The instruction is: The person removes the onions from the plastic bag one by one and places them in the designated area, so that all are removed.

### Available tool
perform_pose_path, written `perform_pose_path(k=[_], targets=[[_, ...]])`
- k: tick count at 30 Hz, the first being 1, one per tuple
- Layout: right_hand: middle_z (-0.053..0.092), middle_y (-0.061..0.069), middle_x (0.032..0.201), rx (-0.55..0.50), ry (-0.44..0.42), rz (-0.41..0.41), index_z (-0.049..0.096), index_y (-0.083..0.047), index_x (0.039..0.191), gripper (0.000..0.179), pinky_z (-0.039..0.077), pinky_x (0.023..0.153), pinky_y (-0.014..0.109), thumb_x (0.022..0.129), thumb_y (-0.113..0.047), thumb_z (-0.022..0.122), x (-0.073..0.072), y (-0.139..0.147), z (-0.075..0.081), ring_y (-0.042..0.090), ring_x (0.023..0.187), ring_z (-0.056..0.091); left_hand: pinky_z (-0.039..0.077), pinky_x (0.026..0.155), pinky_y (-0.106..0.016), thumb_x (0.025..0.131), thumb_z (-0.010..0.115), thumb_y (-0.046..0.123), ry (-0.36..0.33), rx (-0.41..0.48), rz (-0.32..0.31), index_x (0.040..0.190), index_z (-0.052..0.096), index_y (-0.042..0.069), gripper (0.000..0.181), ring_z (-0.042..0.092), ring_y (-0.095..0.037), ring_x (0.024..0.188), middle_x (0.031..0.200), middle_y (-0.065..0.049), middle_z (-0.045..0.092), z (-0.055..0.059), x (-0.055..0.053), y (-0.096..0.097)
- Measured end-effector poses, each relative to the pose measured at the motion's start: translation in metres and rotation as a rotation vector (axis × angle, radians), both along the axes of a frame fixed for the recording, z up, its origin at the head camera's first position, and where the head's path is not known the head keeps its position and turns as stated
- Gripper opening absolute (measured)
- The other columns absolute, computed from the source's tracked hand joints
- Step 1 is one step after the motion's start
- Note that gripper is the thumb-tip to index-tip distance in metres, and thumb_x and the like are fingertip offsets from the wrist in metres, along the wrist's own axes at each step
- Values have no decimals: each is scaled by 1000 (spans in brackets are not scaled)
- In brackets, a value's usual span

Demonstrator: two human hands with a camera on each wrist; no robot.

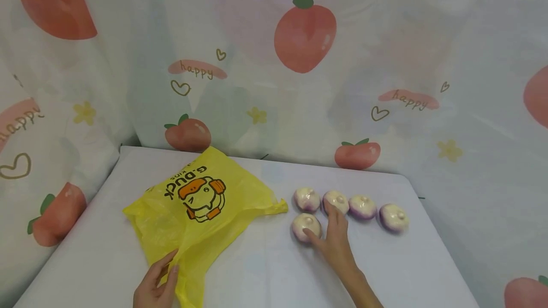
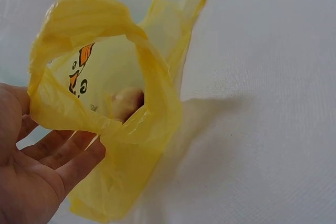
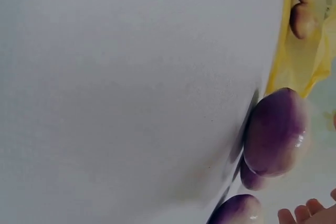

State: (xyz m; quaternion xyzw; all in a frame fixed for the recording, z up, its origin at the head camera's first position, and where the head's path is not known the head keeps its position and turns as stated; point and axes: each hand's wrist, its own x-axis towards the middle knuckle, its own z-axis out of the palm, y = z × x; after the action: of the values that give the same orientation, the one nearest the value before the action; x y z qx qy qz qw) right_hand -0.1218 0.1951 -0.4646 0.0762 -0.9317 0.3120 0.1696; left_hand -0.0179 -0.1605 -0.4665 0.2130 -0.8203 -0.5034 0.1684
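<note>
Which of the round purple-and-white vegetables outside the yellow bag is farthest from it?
The rightmost vegetable in the head view's back row; the other four loose ones lie closer to the yellow bag.

Free lane: the table (image 1: 250, 263) between the yellow bag (image 1: 199, 213) and front bulb (image 1: 303, 224). Farther back, the bag's handle (image 1: 279, 207) and a row of four bulbs (image 1: 361, 206) narrow it to a slim gap.
</note>
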Motion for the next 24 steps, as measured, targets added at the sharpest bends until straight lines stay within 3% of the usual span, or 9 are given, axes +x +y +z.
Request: perform_pose_path(k=[5,11,17,24], targets=[[31,26,134,-46,98,-12,39,6,136,84,33,97,54,70,-19,85,-1,-9,7,41,121,30,55,64,-28,88,63,-1,9,-2,-6,113,68,4,26,45,18,86,105,-9,66,0,1,1],[29,25,135,-89,152,-3,44,1,134,77,35,94,52,70,-17,84,0,-22,11,40,121,30,56,65,-32,89,63,1,4,-5,-6,113,68,5,25,44,18,86,106,-9,66,1,2,1],[37,18,133,-104,110,66,46,-2,133,73,33,102,52,72,-16,84,0,-39,17,33,127,31,56,66,-30,89,63,0,0,-17,-3,112,68,5,25,43,20,86,105,-9,66,1,1,1],[47,10,122,20,143,210,53,-3,127,64,43,96,34,73,-19,83,0,-59,15,22,113,48,56,66,-33,89,62,-1,9,-18,-12,113,67,4,25,42,21,87,106,-9,66,1,1,1]])
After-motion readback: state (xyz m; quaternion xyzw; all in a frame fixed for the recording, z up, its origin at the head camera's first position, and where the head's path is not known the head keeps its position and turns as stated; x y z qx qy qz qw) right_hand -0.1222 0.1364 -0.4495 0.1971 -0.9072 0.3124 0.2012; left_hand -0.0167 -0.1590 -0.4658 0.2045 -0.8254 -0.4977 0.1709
